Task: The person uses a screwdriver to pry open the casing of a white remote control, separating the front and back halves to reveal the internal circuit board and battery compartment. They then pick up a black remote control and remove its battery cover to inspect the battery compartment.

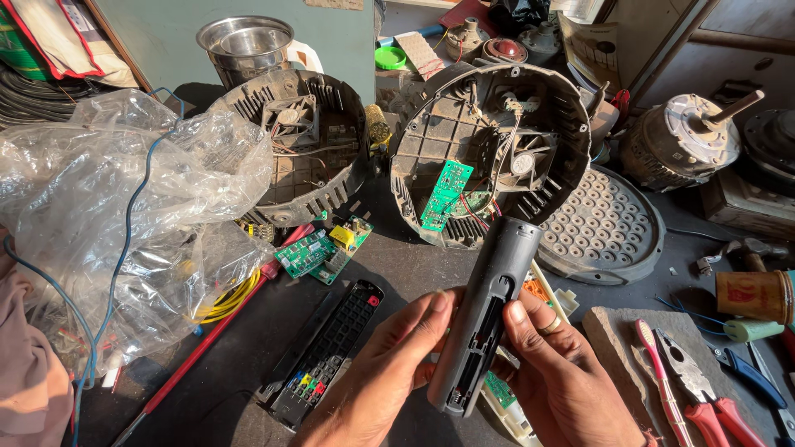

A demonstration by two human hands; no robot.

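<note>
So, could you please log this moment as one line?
left hand: holds grey remote shell | right hand: holds same shell | battery slot: open | bench: keypad panel

Both forearms rise from the lower edge, palms turned toward each other: the left hand (389,364) curls its fingers (437,305) in from the left, while the right hand (563,372) closes from the right, thumb pressed forward.
</note>
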